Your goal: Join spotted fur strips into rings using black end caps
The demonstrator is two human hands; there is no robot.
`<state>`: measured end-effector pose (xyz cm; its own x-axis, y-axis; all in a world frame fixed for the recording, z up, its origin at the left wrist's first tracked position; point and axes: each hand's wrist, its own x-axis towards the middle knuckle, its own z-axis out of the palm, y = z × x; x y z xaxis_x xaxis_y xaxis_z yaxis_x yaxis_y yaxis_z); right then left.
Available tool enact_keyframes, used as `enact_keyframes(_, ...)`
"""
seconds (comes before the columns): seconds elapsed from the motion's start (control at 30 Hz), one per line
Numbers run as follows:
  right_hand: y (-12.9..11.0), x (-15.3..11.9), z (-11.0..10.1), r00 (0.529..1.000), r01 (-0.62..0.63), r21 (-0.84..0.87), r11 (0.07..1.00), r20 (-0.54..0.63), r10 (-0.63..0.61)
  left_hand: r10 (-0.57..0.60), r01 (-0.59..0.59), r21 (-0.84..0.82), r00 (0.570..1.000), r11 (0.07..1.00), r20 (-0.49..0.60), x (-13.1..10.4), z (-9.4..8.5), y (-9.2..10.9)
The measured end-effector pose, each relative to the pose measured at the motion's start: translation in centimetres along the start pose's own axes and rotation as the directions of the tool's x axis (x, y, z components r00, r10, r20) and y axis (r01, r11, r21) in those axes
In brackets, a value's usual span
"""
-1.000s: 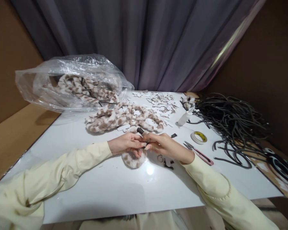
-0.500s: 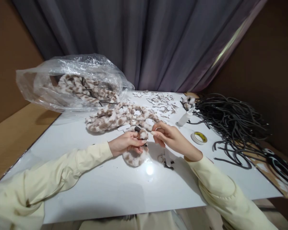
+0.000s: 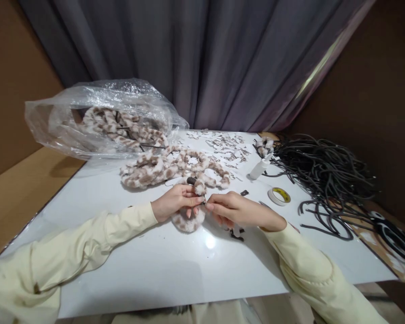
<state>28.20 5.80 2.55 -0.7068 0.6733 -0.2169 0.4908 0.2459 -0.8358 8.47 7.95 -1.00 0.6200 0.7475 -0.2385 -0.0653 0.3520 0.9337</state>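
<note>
My left hand (image 3: 175, 201) is closed on a fluffy brown-and-white fur tube (image 3: 200, 187), with a dark end sticking up above the fingers. Below the fingers the same fur forms a loop (image 3: 188, 223) near the tabletop. My right hand (image 3: 238, 209) pinches at a small dark piece (image 3: 203, 202) beside my left fingertips; what exactly its fingers grip is too small to make out. Small dark bits (image 3: 236, 236) lie under my right hand, partly hidden. Just beyond that hand is a little black piece (image 3: 245, 193).
Several fur loops (image 3: 145, 171) are piled behind my hands, beside a clear plastic bag (image 3: 135, 90) holding more. Small metal-and-white pieces (image 3: 227, 146) are scattered at the back. Rightward stand a white bottle (image 3: 259, 169), a tape roll (image 3: 274, 199) and a heap of black cords (image 3: 327, 166).
My right hand has come down and left, bringing its fingertips to the fur tube in my left hand. The left hand has barely shifted.
</note>
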Motion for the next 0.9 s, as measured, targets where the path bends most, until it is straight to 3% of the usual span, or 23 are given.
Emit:
enact_keyframes(0.17, 0.3, 0.8, 1.3, 1.0, -0.024, 0.141, 0.99, -0.003, 0.025, 0.082, -0.083, -0.005, 0.993, 0.997, -0.087, -0.4, 0.5, 1.0)
enact_keyframes(0.33, 0.7, 1.6, 2.5, 0.998, -0.028, 0.19, 0.981, -0.053, 0.039, 0.054, -0.066, -0.149, 0.995, 0.987, -0.088, -0.8, 1.2, 1.3)
enact_keyframes(0.53, 0.4, 2.0, 2.2, 0.989, 0.006, -0.08, 0.997, -0.146, -0.018, 0.008, -0.028, -0.227, 0.996, 0.974, -0.091, -0.9, 1.4, 0.8)
enact_keyframes(0.67, 1.1, -1.7, -0.2, 0.965, -0.138, -0.456, 0.879, -0.264, 0.015, -0.029, 0.011, -0.174, 0.994, 0.985, -0.101, -0.5, 1.1, -0.4)
enact_keyframes(0.73, 2.5, -5.0, -1.2, 0.902, -0.317, -0.556, 0.768, -0.426, 0.064, -0.051, 0.028, -0.168, 0.99, 0.985, -0.132, -0.2, 1.1, -0.9)
enact_keyframes(0.83, 5.4, -9.3, -1.1, 0.721, -0.614, -0.569, 0.547, -0.686, 0.096, -0.059, 0.031, -0.159, 0.982, 0.987, -0.177, -0.1, 1.2, -1.2)
enact_keyframes(0.9, 7.0, -10.7, -0.2, 0.706, -0.641, -0.609, 0.467, -0.707, 0.046, -0.062, 0.031, -0.155, 0.978, 0.987, -0.198, -0.1, 1.3, -1.2)
